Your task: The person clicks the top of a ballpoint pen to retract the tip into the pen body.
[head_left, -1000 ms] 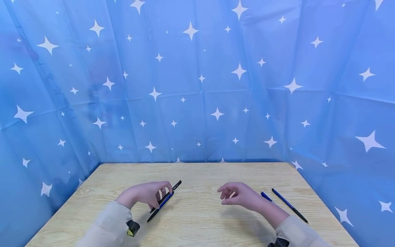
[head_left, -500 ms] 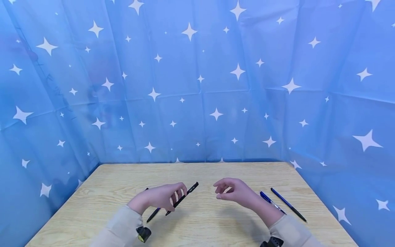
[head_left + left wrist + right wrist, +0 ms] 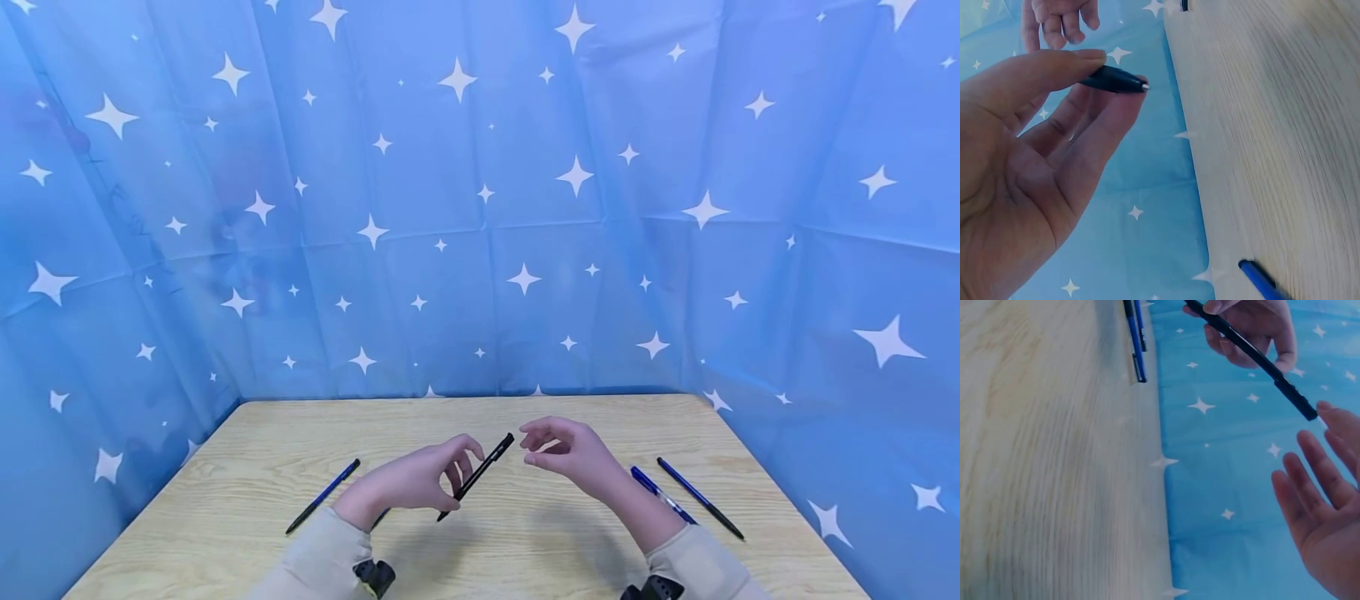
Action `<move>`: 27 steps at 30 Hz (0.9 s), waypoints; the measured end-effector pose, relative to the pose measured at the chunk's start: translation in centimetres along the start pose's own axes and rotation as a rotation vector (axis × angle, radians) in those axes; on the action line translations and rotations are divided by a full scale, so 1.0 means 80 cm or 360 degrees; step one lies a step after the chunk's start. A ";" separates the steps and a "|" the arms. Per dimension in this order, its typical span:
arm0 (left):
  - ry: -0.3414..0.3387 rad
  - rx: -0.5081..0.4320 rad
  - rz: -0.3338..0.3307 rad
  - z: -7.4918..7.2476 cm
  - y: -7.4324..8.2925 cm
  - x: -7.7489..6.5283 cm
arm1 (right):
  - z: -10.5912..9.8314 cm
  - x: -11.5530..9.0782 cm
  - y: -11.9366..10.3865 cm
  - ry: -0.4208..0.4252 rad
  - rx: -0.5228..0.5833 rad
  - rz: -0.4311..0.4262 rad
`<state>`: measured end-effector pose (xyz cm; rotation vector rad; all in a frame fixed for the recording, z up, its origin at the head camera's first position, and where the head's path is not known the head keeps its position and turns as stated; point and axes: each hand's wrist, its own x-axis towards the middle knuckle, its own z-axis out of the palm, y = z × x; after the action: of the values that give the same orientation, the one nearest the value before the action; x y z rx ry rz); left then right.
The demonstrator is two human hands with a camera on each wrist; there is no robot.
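My left hand (image 3: 420, 477) pinches a black pen (image 3: 487, 462) between thumb and fingers, raised above the table with its clip end slanting up to the right. In the left wrist view the pen's tapered writing end (image 3: 1113, 80) pokes out past the thumb. My right hand (image 3: 573, 454) hovers close to the clip end, fingers loosely bent and holding nothing. The right wrist view has the pen's black end (image 3: 1297, 403) very near the right hand's fingertips (image 3: 1325, 406); whether they touch I cannot tell.
A blue pen (image 3: 324, 496) lies on the wooden table (image 3: 480, 567) left of my left arm. Another pen (image 3: 381, 517) is mostly hidden beneath that wrist. Two more blue pens, one nearer (image 3: 662, 492) and one farther right (image 3: 701, 497), lie by my right forearm. A starry blue curtain (image 3: 420, 183) surrounds the table.
My left hand has lifted the black pen off the blue ones and carried it rightward, uncovering a blue pen at left. The right hand has shifted slightly up and left.
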<state>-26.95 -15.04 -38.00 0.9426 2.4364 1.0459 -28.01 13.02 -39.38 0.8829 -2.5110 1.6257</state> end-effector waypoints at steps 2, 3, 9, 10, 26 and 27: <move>0.0018 -0.0028 0.0025 0.003 0.001 0.004 | -0.001 0.000 -0.002 0.0032 0.0009 -0.0011; 0.0025 -0.0045 0.0037 0.004 0.002 0.005 | -0.001 0.000 -0.004 0.0052 0.0016 -0.0011; 0.0046 -0.0122 0.0112 0.013 0.009 0.015 | 0.002 0.001 -0.010 0.0243 0.0129 0.0027; 0.0054 -0.0128 0.0126 0.014 0.011 0.017 | 0.002 0.002 -0.011 0.0273 0.0146 0.0033; 0.0558 -0.0456 0.0219 0.049 0.039 0.043 | -0.004 0.005 -0.036 0.0535 0.0652 -0.0044; 0.0576 -0.0483 0.0211 0.052 0.039 0.045 | -0.003 0.005 -0.037 0.0541 0.0671 -0.0052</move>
<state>-26.00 -8.81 -38.63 0.8827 2.4068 1.7073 -27.03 12.15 -36.71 0.5944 -1.9580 2.1254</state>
